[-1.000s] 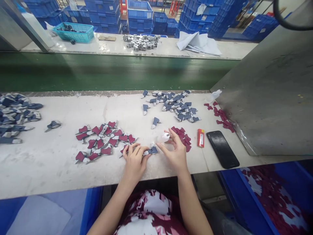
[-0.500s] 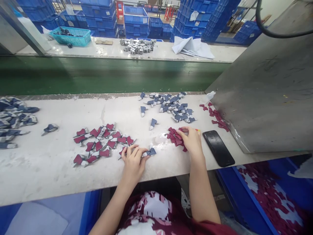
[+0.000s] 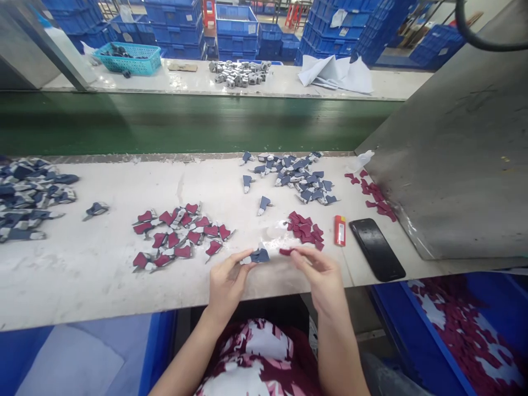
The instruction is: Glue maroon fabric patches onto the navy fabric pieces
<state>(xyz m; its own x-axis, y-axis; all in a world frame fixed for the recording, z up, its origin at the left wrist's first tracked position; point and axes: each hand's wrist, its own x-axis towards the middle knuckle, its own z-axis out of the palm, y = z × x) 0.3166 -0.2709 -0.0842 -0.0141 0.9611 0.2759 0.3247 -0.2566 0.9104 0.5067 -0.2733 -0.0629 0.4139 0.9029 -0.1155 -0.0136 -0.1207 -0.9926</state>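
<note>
Left hand (image 3: pixel 225 283) holds blue part (image 3: pixel 260 256), right hand (image 3: pixel 325 280) a seemingly flat maroon piece (image 3: pixel 285 251)

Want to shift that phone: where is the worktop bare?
Bare: behind the red-topped pieces, up to the green strip, and front left, nearer than the lone blue piece. Crowded: the right side, with the blue heap, loose red pieces, lighter and phone; a blue-grey pile fills the far left.
</note>
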